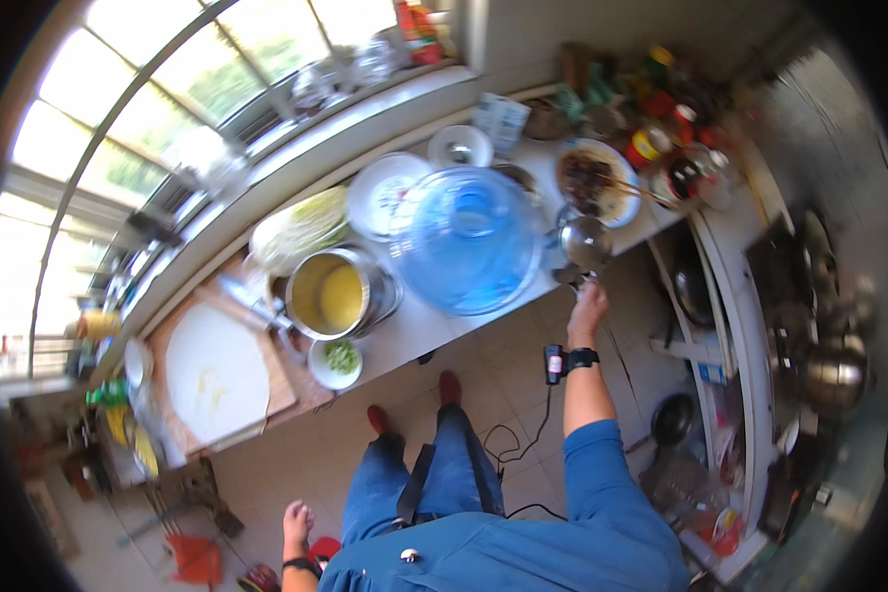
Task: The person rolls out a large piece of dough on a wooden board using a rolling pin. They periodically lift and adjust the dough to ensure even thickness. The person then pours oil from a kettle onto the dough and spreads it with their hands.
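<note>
My right hand [588,309] reaches over the counter's front edge, its fingers closed around the near end of a shiny metal utensil [586,243] with a rounded head. Blur leaves its exact kind unclear. Just behind that head is a white plate [623,211] of dark food with chopsticks [640,191] across it. A clear blue plastic dome cover [466,259] stands to the left of the utensil. Low beside my left leg hangs my left hand [297,521], its fingers loosely curled; nothing shows in it, but the palm is hidden.
Left of the dome are a metal pot [296,296] of yellow liquid, a bowl of chopped greens [340,358], Chinese cabbage [303,226], a knife [244,294] and a wooden board [285,370] under a white dough sheet [218,370]. Bottles [647,144] crowd the right corner. A cable [540,429] hangs below my right wrist.
</note>
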The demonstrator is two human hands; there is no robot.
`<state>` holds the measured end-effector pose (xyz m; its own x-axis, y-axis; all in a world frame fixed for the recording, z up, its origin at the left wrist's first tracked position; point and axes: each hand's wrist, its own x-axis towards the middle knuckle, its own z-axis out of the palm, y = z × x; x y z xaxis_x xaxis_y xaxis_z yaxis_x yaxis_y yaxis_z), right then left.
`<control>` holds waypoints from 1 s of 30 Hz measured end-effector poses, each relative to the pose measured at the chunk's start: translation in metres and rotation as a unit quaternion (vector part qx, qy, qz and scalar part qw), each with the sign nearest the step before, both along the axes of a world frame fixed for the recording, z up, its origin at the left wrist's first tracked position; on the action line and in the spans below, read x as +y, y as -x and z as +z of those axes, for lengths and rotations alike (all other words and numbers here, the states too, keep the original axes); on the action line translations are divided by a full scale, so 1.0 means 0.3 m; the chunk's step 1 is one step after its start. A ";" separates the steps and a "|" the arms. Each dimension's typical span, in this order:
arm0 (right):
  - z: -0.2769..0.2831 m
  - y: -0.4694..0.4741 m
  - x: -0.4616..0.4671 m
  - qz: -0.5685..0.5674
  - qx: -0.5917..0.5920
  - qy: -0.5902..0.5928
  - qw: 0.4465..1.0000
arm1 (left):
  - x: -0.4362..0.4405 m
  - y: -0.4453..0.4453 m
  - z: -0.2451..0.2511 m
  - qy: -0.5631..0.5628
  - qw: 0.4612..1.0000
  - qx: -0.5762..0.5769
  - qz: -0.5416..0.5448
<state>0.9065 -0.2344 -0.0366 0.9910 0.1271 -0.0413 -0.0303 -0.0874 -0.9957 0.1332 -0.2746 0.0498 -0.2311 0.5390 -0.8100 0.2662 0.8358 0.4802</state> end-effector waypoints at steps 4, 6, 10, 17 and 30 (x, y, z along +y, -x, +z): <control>-0.055 0.031 0.048 0.019 -0.022 0.058 0.998 | -0.043 0.019 -0.048 -0.059 0.997 -0.042 -0.005; -0.076 0.022 0.052 0.058 -0.071 0.033 0.995 | -0.060 0.020 -0.071 -0.069 0.996 -0.049 0.017; -0.078 0.024 -0.009 0.060 -0.075 0.120 0.988 | -0.060 0.013 -0.106 -0.076 0.995 0.041 0.055; 0.033 0.614 -0.076 0.248 0.043 0.224 0.942 | 0.131 0.111 -0.144 -0.217 0.905 -0.026 0.366; 0.108 2.080 0.478 0.549 0.354 0.204 0.730 | 0.688 0.579 -0.307 -0.197 0.865 -0.144 0.438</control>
<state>0.2825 -0.0912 -0.0040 0.0142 0.6624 -0.7490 -0.2126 -0.7300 -0.6496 -0.0404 -0.0683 -0.0424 -0.5096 0.5072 -0.6950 -0.5649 0.4121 0.7149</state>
